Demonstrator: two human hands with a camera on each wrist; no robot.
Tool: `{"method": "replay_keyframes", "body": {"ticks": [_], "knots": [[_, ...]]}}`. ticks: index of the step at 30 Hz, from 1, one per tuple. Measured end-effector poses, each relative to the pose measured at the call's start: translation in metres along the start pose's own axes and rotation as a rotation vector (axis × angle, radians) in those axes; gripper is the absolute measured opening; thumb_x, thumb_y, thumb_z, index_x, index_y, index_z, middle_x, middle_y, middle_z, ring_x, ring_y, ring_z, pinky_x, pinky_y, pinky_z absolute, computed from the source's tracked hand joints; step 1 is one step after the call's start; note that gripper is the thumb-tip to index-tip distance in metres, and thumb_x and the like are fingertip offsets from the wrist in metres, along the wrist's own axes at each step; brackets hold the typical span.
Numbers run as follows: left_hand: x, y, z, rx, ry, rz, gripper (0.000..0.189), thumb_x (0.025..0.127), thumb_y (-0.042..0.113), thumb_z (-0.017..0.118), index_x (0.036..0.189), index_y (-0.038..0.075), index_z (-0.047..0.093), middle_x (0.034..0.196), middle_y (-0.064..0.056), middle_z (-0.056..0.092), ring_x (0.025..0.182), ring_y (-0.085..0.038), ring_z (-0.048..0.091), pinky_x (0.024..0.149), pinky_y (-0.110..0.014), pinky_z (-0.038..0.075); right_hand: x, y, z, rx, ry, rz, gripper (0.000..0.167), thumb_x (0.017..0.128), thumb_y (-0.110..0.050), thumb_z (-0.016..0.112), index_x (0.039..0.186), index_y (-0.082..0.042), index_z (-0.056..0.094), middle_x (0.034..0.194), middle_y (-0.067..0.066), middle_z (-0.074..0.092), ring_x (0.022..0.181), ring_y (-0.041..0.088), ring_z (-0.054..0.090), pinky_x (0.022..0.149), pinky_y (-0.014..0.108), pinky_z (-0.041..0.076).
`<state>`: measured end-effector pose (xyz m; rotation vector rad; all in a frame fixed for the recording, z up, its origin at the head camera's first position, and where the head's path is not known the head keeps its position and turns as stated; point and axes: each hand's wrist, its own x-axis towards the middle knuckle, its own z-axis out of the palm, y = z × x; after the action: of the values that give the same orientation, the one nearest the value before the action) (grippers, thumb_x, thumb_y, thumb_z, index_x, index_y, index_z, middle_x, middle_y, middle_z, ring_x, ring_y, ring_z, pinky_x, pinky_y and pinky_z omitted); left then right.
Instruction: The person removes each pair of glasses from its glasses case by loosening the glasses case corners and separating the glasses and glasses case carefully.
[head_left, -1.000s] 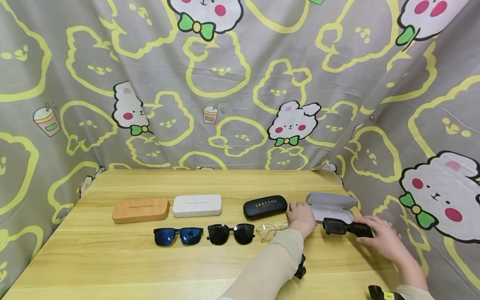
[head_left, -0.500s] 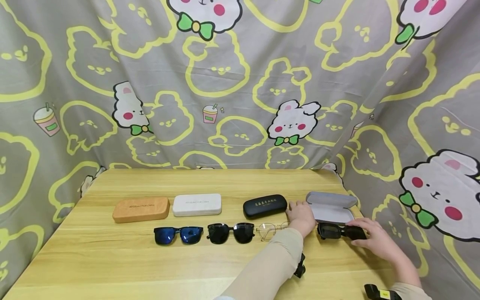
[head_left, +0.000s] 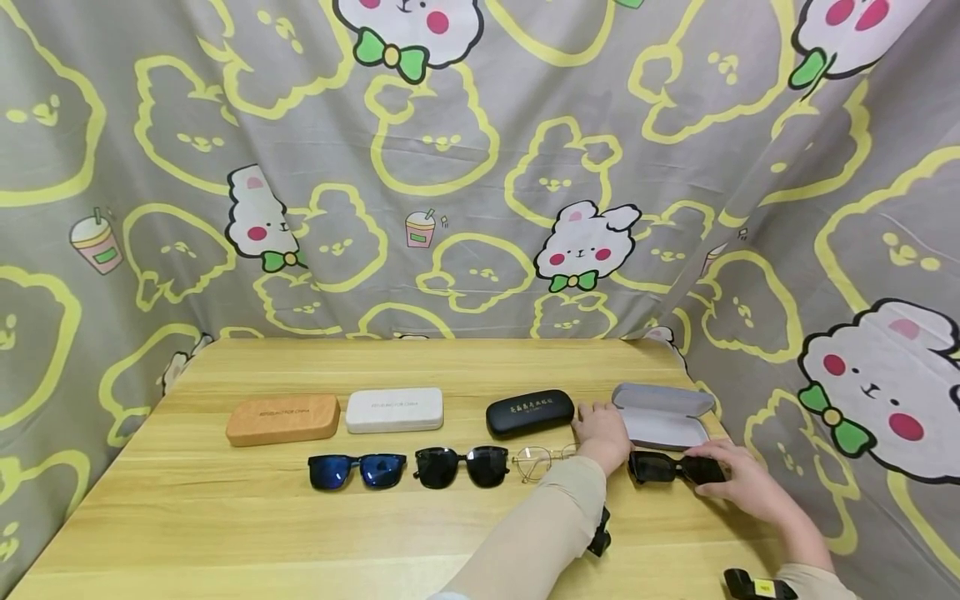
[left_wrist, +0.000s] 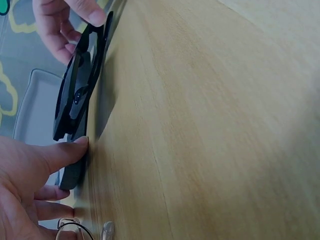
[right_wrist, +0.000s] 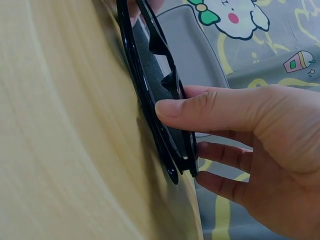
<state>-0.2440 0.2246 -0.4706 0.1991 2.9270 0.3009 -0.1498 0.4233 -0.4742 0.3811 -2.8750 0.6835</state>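
Black sunglasses [head_left: 654, 467] are pinched at their right end by my right hand [head_left: 750, 485], held low in front of a grey glasses case [head_left: 663, 398] whose lid stands up. In the right wrist view, the thumb of the right hand [right_wrist: 280, 132] lies on the sunglasses frame [right_wrist: 131, 52], with the fingers behind. My left hand [head_left: 602, 433] is at the case's left end. The left wrist view has that hand's thumb and fingers [left_wrist: 25, 175] around the dark end of the case [left_wrist: 75, 172], just below the sunglasses [left_wrist: 75, 95].
Gold wire-rimmed glasses [head_left: 533, 463] lie partly behind the left forearm. Further left are black sunglasses [head_left: 487, 467] and blue-lensed sunglasses [head_left: 384, 472]. Behind them stand black [head_left: 530, 414], white [head_left: 394, 411] and orange [head_left: 282, 420] closed cases. A patterned curtain [head_left: 465, 167] borders the wooden table [head_left: 262, 533].
My right hand has brought the black sunglasses down and to the left, in front of the grey case. The left hand has stayed at the case's end.
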Motion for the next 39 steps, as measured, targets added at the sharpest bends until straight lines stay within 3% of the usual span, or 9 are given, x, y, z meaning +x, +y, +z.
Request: {"method": "replay_keyframes", "body": {"ticks": [6,10,13,18,27,34,39], "knots": [[0.002,0.0,0.002,-0.003,-0.009,0.003,0.072,0.077,0.064,0.07,0.138,0.032,0.049,0.14,0.01,0.051,0.137,-0.018,0.04,0.105,-0.037,0.044,0.001,-0.002,0.0,0.017,-0.04,0.037,0.046,0.068,-0.021,0.087,0.111,-0.012,0.07,0.114,0.011,0.061,0.103,-0.012,0.041,0.078,0.026,0.048],[0.002,0.0,0.002,-0.01,-0.001,0.0,0.071,0.075,0.063,0.072,0.135,0.031,0.051,0.138,0.01,0.053,0.135,-0.018,0.042,0.104,-0.037,0.045,0.002,-0.006,-0.001,0.025,-0.074,0.08,0.047,0.069,-0.022,0.085,0.113,-0.012,0.069,0.118,0.014,0.06,0.109,0.013,0.046,0.083,0.041,0.047],[0.002,0.0,0.002,-0.009,0.004,-0.002,0.07,0.074,0.063,0.073,0.134,0.032,0.052,0.136,0.01,0.054,0.134,-0.018,0.042,0.103,-0.037,0.045,0.002,-0.007,0.0,0.024,-0.07,0.09,0.048,0.069,-0.02,0.085,0.113,-0.012,0.069,0.119,0.015,0.059,0.107,0.027,0.045,0.083,0.045,0.043],[0.003,0.001,0.003,-0.005,0.008,-0.009,0.07,0.074,0.064,0.074,0.133,0.033,0.053,0.135,0.011,0.054,0.133,-0.018,0.043,0.102,-0.037,0.046,0.003,-0.007,0.003,0.0,-0.03,0.071,0.048,0.067,-0.02,0.086,0.112,-0.014,0.069,0.116,0.013,0.06,0.102,0.022,0.042,0.081,0.039,0.039],[0.002,0.0,0.002,-0.012,0.006,0.005,0.07,0.077,0.06,0.073,0.136,0.029,0.052,0.137,0.008,0.054,0.135,-0.019,0.042,0.104,-0.038,0.045,0.002,-0.007,0.008,-0.006,0.029,0.028,0.049,0.064,-0.018,0.088,0.109,-0.019,0.069,0.112,0.007,0.061,0.102,-0.007,0.031,0.079,0.025,0.031],[0.003,0.002,0.003,-0.01,0.004,-0.005,0.07,0.076,0.061,0.074,0.135,0.032,0.052,0.137,0.01,0.054,0.135,-0.018,0.041,0.104,-0.037,0.045,0.003,-0.004,0.011,-0.003,0.013,0.036,0.048,0.064,-0.016,0.087,0.108,-0.016,0.067,0.111,0.008,0.06,0.104,0.016,0.039,0.082,0.031,0.03],[0.005,0.002,0.004,-0.012,0.007,-0.006,0.07,0.075,0.061,0.074,0.135,0.032,0.052,0.137,0.01,0.054,0.135,-0.018,0.041,0.104,-0.037,0.045,0.004,-0.006,0.011,0.01,-0.005,0.049,0.049,0.064,-0.016,0.087,0.109,-0.015,0.066,0.112,0.008,0.06,0.105,0.016,0.039,0.083,0.031,0.029]]}}
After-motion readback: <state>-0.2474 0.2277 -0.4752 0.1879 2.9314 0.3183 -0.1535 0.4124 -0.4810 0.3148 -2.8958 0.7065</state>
